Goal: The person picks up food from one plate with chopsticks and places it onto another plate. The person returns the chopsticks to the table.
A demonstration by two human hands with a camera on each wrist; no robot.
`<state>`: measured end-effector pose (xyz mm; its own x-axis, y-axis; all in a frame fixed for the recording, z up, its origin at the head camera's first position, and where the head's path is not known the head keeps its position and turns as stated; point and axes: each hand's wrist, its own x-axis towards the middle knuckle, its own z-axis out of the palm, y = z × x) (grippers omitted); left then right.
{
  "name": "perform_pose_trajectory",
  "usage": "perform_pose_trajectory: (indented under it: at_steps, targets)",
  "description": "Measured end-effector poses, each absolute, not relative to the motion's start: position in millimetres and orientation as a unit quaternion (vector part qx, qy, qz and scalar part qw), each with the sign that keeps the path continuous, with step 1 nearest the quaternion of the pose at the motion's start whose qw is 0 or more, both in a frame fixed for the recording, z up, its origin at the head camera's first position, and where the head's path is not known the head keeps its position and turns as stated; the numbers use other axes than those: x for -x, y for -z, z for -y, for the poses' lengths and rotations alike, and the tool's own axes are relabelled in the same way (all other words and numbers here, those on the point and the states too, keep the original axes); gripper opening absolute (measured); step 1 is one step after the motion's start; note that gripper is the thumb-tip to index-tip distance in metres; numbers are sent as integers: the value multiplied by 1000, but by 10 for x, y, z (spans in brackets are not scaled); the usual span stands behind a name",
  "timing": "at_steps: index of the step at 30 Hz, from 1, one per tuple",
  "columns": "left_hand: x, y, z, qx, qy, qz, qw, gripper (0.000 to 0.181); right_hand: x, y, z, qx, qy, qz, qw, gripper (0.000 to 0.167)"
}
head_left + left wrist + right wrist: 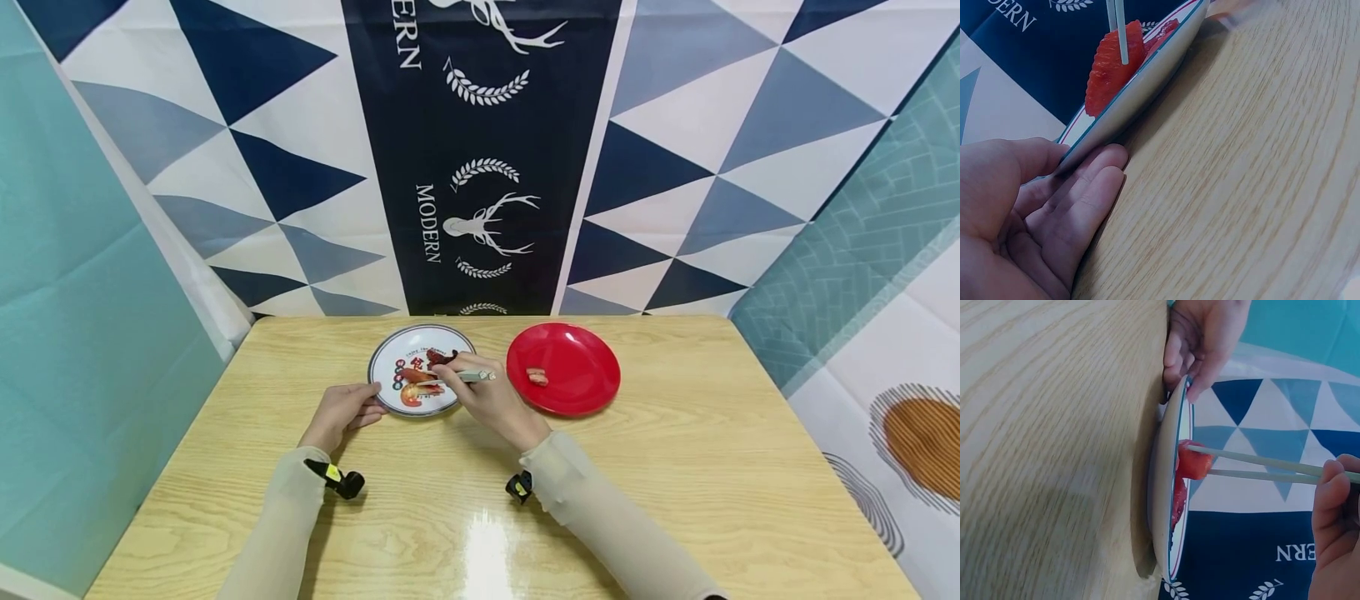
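The right hand (491,400) pinches the chopsticks (1260,460), their tips against a red piece (1196,465); whether they grip it, I cannot tell. The piece is on the white plate (385,354), to the left of the right hand, and rises from the plate in the left wrist view. The left hand (345,412) pinches the plate's near-left rim, thumb on top, fingers beneath. Right of the white plate sits the red plate (581,387), holding a small chunk (537,377).
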<state>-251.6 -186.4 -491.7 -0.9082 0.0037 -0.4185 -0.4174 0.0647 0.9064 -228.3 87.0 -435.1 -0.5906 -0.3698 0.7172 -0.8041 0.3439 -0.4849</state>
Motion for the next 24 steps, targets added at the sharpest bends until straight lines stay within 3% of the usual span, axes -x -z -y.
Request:
perform_pose_trajectory:
  at_steps: [24]
  targets:
    - [2534, 4928, 1863, 147, -664, -716, 156, 44, 2316, 4401, -838, -389, -417, 786, 238, 6]
